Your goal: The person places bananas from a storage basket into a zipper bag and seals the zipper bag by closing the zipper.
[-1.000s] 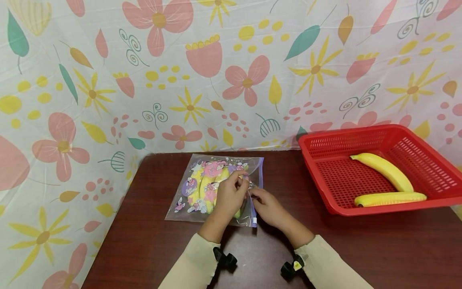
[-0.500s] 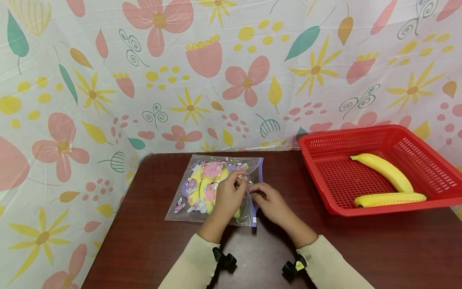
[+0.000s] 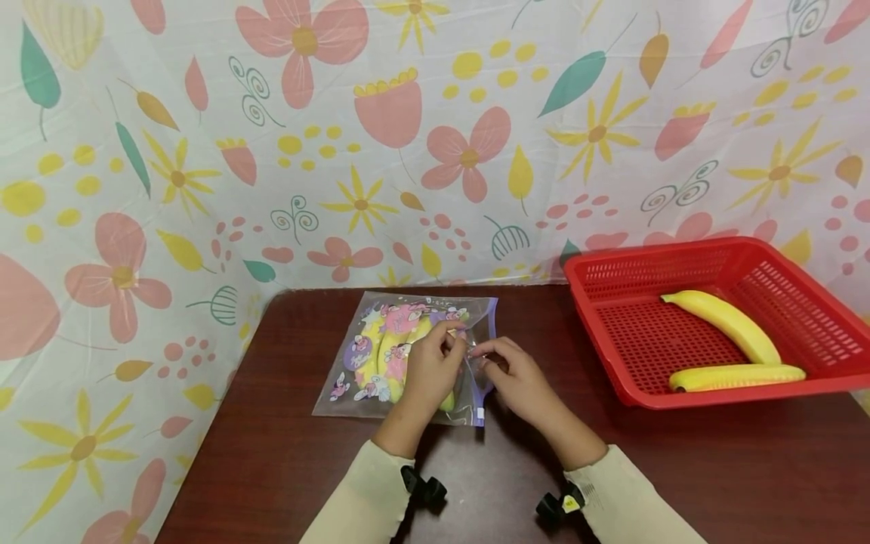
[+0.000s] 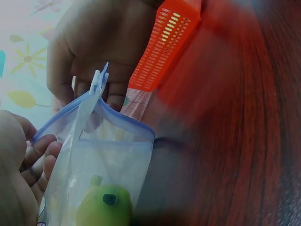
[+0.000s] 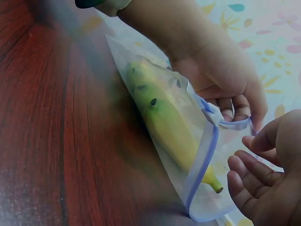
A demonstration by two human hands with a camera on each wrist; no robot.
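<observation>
A clear zip bag [image 3: 333,397] with pink and purple cartoon prints lies on the table, its purple-edged mouth facing right. Yellow bananas [image 3: 387,344] show through it. My left hand [image 3: 435,363] pinches the bag's upper layer near the mouth, lifting the lip. My right hand [image 3: 523,385] is beside the mouth, fingers loosely bent and apart, fingertips right at the purple edge [image 5: 205,165]. In the right wrist view a banana [image 5: 174,136] lies inside with its stem toward the opening. A white slider [image 3: 480,413] sits at the mouth's near corner.
On the right stands a red perforated plastic basket [image 3: 612,374] with two bananas, one curved banana [image 3: 723,321] and one lying flat banana [image 3: 737,377]. The dark wooden table [image 3: 272,468] meets a flower-printed cloth [image 3: 408,189] at the back and left.
My right hand has drawn slightly right and up from the bag's mouth, its thumb and index finger spreading apart. The left hand has stayed put on the bag.
</observation>
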